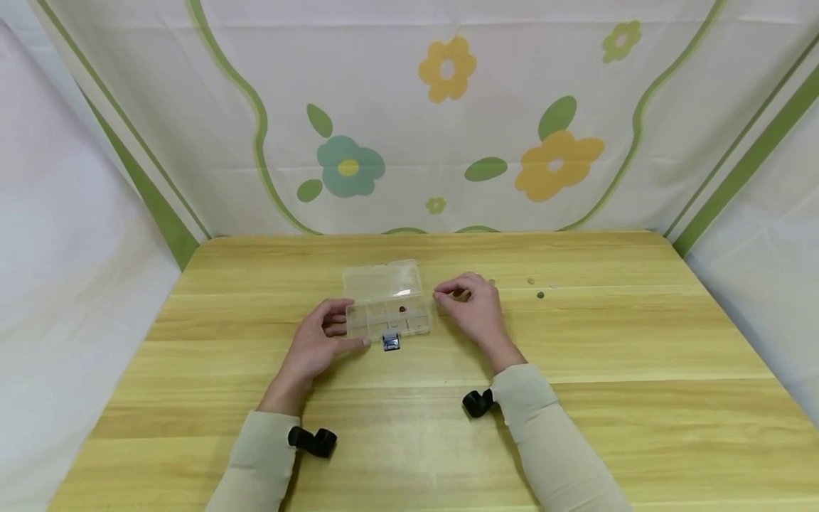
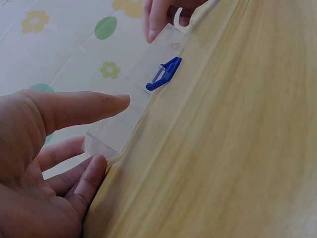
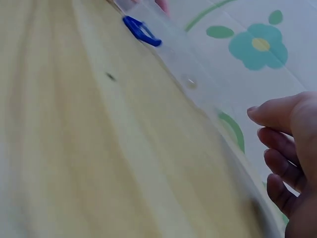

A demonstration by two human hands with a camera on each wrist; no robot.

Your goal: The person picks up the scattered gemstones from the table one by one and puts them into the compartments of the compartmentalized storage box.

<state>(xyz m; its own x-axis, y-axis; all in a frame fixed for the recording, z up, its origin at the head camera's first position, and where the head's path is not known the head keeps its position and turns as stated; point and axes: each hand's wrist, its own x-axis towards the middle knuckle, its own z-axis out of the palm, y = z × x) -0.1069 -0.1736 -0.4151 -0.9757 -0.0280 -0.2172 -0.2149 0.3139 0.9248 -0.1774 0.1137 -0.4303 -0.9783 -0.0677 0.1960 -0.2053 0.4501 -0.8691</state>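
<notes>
A clear plastic compartment box [image 1: 377,323] lies on the table with its lid [image 1: 382,281] folded back and a blue latch [image 1: 391,342] at its front. My left hand [image 1: 316,341] grips the box's left end, thumb along the front and fingers round the end and back. Inside are a dark red bead [image 1: 402,309] and a pale bead [image 3: 189,81]. Beside the box's right end is my right hand [image 1: 473,309], fingers bent and thumb close to the index finger. Whether something small sits between those fingertips cannot be seen.
Several small stones or beads lie right of the right hand, among them a dark green one [image 1: 540,294] and a tan one [image 1: 530,281]. The wooden table [image 1: 397,441] meets a flowered cloth [image 1: 397,92] at its back edge.
</notes>
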